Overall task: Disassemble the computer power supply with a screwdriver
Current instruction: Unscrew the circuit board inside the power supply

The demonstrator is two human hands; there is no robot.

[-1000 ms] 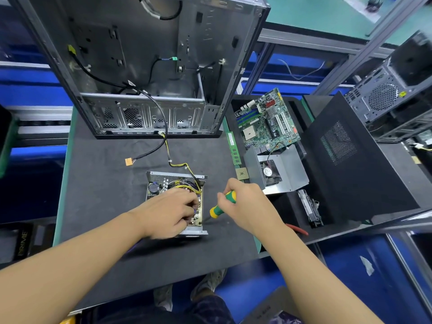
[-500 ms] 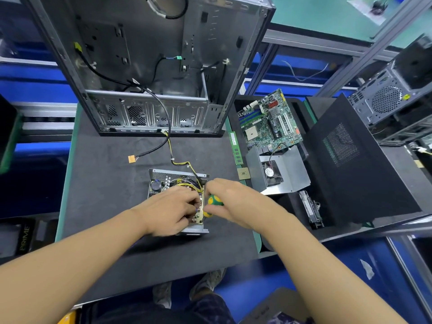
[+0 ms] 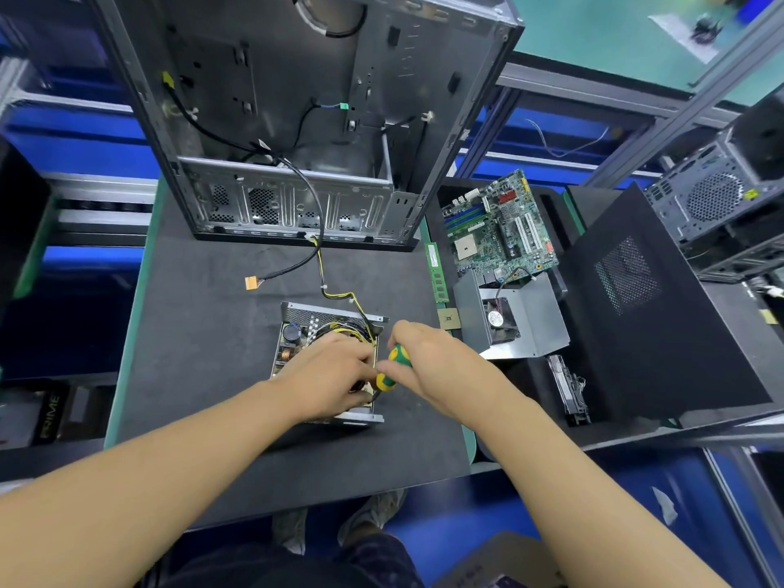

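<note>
Power supply, cover off, internals exposed: right grip clasps screwdriver, tip down just beside left grip, whose hold cannot be told; board apparently still to remove.

**Q:** What sort of place is shown?

**A:** A computer repair or dismantling workshop is shown, viewed from above.

**Q:** By what is that made plain?

**A:** A dark-matted desk with a green edge is set among aluminium frame rails. A bare tower case is stood on it, with cables trailing out, and an opened power supply is laid in front. Loose parts are laid out to the right: a motherboard, a memory stick, a processor chip, a metal cover with a small fan and a black side panel. A second tower case is shelved at the far right.
</note>
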